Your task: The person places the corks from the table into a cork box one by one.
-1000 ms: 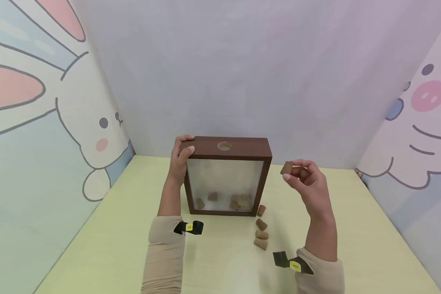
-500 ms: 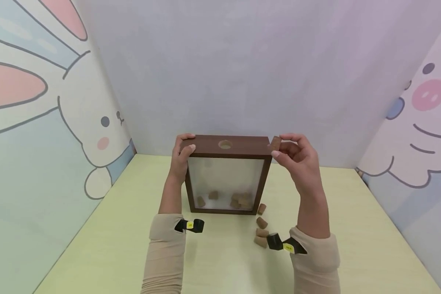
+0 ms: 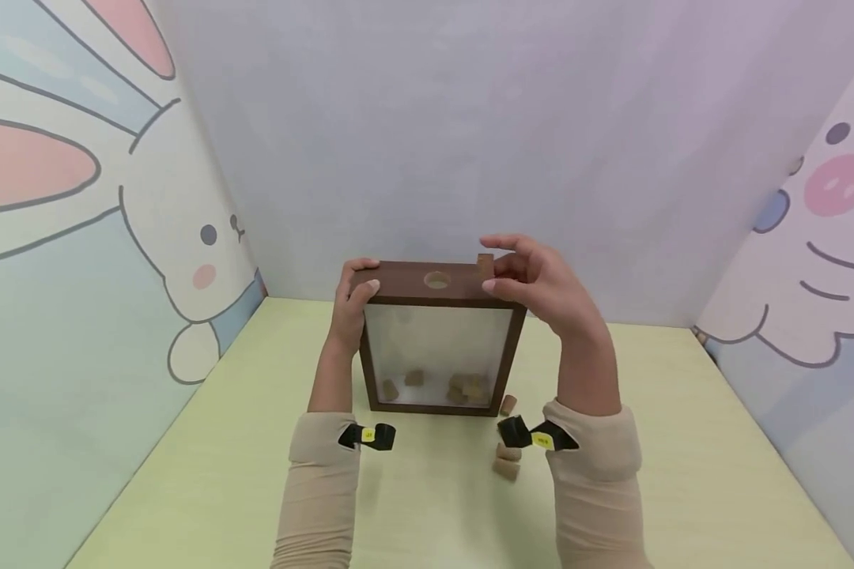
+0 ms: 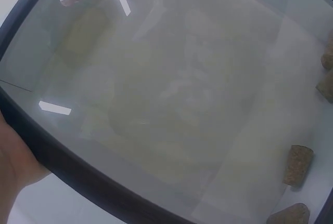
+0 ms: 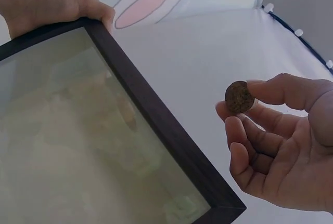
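Left hand point(image 3: 347, 304) grips framed box point(image 3: 402, 273) at its 10 o'clock corner. Right hand point(image 3: 539, 280) pinches one cork point(image 3: 485, 266), 3 o'clock of top hole point(image 3: 437, 280). Loose corks point(image 3: 507, 469) at box's 5 o'clock.

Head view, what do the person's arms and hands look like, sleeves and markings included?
The left sleeve and right sleeve are beige, with folded-back ends. Each carries a black wrist device with a yellow label, too small to read. The left hand and right hand wear no gloves.
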Demonstrator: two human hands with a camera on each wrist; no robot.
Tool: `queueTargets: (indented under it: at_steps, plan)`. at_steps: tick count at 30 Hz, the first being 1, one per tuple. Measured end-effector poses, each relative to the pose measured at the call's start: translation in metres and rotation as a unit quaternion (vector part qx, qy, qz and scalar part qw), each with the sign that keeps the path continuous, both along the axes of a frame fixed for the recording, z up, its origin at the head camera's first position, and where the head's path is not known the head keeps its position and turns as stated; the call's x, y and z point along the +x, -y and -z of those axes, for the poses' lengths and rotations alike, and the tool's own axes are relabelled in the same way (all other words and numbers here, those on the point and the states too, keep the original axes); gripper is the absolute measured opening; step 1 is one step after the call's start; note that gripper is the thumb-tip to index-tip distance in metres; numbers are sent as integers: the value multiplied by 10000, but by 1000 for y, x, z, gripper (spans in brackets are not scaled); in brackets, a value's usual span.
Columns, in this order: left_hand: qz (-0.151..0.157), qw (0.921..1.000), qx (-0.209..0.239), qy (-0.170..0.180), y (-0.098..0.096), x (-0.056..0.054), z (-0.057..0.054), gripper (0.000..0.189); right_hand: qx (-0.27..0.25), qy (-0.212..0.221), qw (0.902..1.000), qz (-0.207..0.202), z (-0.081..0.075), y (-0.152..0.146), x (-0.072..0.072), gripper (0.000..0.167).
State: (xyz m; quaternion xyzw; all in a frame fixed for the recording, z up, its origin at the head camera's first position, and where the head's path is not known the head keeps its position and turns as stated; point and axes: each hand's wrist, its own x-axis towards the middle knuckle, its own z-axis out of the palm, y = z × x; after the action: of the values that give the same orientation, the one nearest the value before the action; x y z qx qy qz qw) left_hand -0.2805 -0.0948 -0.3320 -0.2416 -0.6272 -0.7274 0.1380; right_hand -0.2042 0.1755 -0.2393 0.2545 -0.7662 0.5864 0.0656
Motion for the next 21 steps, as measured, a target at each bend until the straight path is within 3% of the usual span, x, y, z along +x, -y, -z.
queueTargets:
  at_steps: [6,11,21]
  plan:
    - [122,9998,149,-72,-1,0,0,37,206,388,9990,-43,-5,14,-17,38]
    - [243,9995,134,-132,-2,-2,0,40,256,961,9948,221,-10,26,-29,34]
    - [137,9998,136,9,1,0,0,37,722,1279,9887,314,-19,44,-47,27]
